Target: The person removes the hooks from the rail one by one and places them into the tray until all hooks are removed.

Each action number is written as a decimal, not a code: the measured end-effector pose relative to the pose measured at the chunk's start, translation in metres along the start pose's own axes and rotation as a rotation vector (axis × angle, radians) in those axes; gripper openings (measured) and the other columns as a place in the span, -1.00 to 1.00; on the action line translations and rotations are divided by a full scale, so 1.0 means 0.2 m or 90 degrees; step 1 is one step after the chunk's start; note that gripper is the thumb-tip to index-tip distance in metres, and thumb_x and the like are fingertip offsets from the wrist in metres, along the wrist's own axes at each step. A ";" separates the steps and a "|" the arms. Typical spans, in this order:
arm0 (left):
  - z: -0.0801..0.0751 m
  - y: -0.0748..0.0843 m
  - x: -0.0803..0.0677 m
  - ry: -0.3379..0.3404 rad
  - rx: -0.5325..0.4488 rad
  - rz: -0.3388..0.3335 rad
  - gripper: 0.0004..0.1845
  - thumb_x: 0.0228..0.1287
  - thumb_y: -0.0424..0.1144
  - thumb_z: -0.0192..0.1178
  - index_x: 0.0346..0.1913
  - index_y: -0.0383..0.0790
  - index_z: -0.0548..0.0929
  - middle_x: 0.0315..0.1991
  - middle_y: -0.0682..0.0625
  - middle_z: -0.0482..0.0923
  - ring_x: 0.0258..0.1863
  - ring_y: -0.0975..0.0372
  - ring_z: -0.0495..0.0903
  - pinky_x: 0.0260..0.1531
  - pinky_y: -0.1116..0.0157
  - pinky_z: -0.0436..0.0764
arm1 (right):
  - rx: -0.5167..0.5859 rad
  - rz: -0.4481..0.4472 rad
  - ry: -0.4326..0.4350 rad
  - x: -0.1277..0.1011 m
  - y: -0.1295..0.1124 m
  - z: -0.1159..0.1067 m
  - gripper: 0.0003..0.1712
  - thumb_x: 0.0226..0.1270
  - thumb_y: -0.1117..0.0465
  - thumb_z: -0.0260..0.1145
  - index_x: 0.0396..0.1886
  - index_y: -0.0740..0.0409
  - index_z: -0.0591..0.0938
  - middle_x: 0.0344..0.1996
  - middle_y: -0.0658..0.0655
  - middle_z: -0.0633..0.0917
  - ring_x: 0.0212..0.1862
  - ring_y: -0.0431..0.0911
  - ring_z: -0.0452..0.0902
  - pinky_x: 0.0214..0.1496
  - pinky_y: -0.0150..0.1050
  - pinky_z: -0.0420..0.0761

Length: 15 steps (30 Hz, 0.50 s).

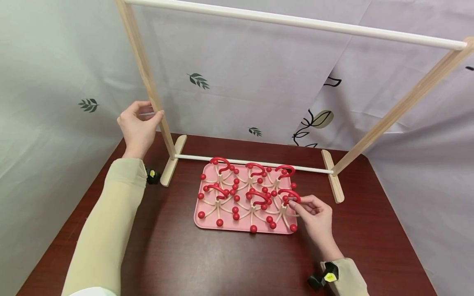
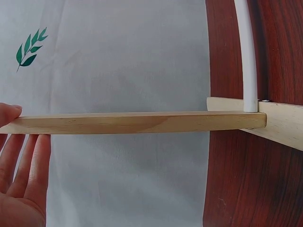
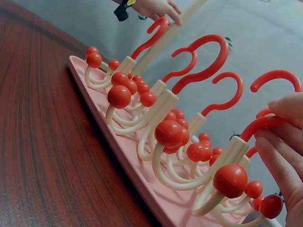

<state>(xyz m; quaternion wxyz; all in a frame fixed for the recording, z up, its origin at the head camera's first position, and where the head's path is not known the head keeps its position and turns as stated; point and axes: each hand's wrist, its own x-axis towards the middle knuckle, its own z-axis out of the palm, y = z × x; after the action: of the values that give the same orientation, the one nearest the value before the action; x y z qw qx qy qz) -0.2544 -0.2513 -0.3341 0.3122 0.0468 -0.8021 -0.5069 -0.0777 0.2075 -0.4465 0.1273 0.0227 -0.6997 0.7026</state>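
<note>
A wooden rack [image 1: 148, 78] with white rods stands at the back of a dark red table. My left hand [image 1: 138, 125] holds its left upright, thumb on one side and fingers on the other; in the left wrist view the fingers [image 2: 23, 165] lie straight beside the wooden post [image 2: 137, 122]. A pink tray [image 1: 207, 222] carries several cream hangers with red hooks and red ball tips. My right hand [image 1: 314, 211] pinches the red hook [image 1: 290, 194] of the hanger at the tray's front right. The right wrist view shows fingertips [image 3: 284, 142] on that hook [image 3: 258, 125].
The rack's lower white rod [image 1: 255, 163] runs just behind the tray, between two wooden feet [image 1: 172, 162]. Leaf-printed white cloth [image 1: 240, 74] hangs behind and on both sides. The table edge [image 1: 407, 242] lies right of my right hand.
</note>
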 end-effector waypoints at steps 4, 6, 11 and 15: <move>0.00 0.00 0.00 0.002 0.000 0.002 -0.70 0.22 -0.15 0.48 0.00 -0.09 0.79 -0.14 -0.03 0.76 -0.26 0.40 0.72 -0.20 0.43 0.69 | -0.011 0.012 0.008 0.00 0.02 0.00 -0.80 0.19 0.55 0.47 -0.19 0.52 0.68 -0.24 0.30 0.78 -0.23 0.03 0.78 -0.22 -0.06 0.73; 0.00 0.00 0.00 0.002 -0.001 0.004 -0.70 0.22 -0.15 0.48 0.00 -0.09 0.79 -0.13 -0.03 0.76 -0.26 0.40 0.72 -0.21 0.43 0.69 | -0.016 0.016 0.011 0.00 0.02 0.00 -0.81 0.19 0.54 0.48 -0.20 0.50 0.68 -0.25 0.30 0.78 -0.23 0.02 0.78 -0.20 -0.10 0.73; 0.00 0.00 0.00 0.005 0.001 0.000 -0.70 0.22 -0.14 0.48 0.00 -0.07 0.79 -0.14 -0.02 0.76 -0.26 0.40 0.72 -0.20 0.42 0.69 | -0.016 0.022 0.018 0.00 0.03 0.00 -0.80 0.20 0.53 0.48 -0.20 0.51 0.68 -0.25 0.30 0.79 -0.23 0.02 0.78 -0.19 -0.16 0.73; 0.00 0.01 0.00 0.005 0.007 -0.003 -0.71 0.22 -0.14 0.48 0.00 -0.06 0.79 -0.13 -0.02 0.76 -0.25 0.39 0.72 -0.20 0.42 0.69 | -0.018 0.026 0.021 -0.01 0.05 0.00 -0.80 0.20 0.52 0.48 -0.20 0.51 0.67 -0.24 0.28 0.79 -0.22 0.01 0.78 -0.17 -0.17 0.73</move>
<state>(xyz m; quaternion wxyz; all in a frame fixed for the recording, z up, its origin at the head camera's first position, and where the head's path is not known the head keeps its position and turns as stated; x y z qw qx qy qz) -0.2533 -0.2506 -0.3336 0.3137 0.0524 -0.8034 -0.5033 -0.0780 0.2075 -0.4563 0.1248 -0.0052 -0.7077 0.6954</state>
